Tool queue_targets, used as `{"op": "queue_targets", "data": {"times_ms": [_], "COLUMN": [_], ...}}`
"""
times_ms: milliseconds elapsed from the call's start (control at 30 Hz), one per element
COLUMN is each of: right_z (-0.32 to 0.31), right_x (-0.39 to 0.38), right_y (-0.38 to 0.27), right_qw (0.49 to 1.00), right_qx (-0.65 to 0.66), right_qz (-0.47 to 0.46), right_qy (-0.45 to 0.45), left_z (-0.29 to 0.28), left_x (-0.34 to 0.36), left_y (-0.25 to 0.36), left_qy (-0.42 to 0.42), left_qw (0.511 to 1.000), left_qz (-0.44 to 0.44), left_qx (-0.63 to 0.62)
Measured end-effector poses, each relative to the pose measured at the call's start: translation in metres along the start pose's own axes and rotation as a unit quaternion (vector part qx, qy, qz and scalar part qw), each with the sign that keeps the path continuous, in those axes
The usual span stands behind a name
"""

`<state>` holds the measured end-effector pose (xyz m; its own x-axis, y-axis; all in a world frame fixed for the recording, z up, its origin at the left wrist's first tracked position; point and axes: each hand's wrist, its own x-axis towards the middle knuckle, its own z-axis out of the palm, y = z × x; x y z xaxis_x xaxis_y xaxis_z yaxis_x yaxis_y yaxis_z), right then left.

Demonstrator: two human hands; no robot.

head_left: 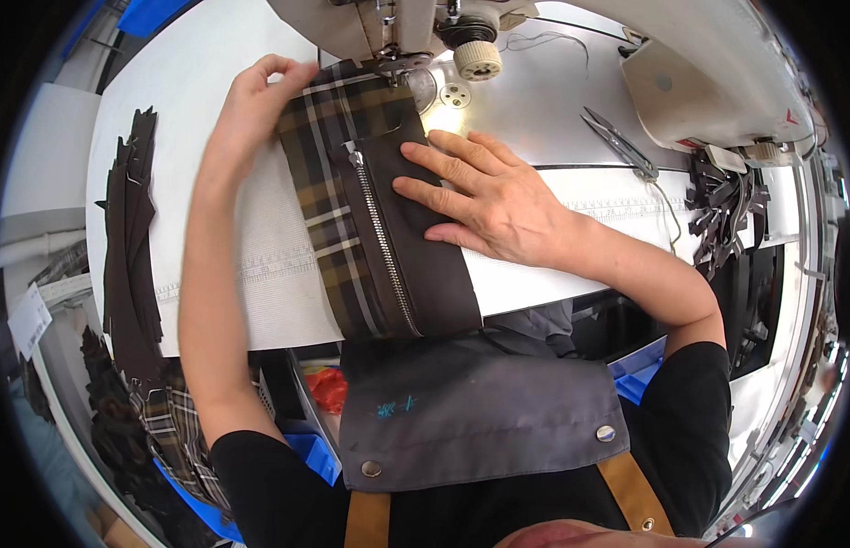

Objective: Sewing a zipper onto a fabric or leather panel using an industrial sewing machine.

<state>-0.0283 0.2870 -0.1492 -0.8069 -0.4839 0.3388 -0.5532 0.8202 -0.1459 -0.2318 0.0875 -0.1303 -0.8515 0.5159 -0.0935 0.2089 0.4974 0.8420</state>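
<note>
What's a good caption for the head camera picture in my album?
Left hand at the edge, right hand on top: zippered plaid fabric at the sewing machine.

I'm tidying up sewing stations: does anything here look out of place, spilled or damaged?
Nothing looks spilled or damaged around the zippered panel. Only a loose dark thread looks slightly untidy, since it curls across the metal machine bed beyond the snips.

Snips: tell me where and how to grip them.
Likely best to take the snips by the rounded end, the right hand coming from the near right: the pointed tips face away to the left, and the cord trails nearward from that end.
</note>
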Motion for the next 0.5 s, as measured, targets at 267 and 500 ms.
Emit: {"op": "queue_targets", "data": {"times_ms": [267, 500], "right_z": [-0.018, -0.014], "right_x": [0.003, 0.009], "right_y": [0.012, 0.017], "right_qw": [0.994, 0.994], "right_qx": [0.093, 0.033], "right_qz": [-0.01, -0.092], "right_qy": [-0.051, -0.038], "left_z": [-0.012, 0.012], "left_x": [0.036, 0.057], "left_y": [-0.024, -0.042], "left_qy": [-0.083, 0.073], "left_qw": [0.954, 0.976], "left_qz": [-0.035, 0.061], "left_qx": [-0.286, -0.194]}}
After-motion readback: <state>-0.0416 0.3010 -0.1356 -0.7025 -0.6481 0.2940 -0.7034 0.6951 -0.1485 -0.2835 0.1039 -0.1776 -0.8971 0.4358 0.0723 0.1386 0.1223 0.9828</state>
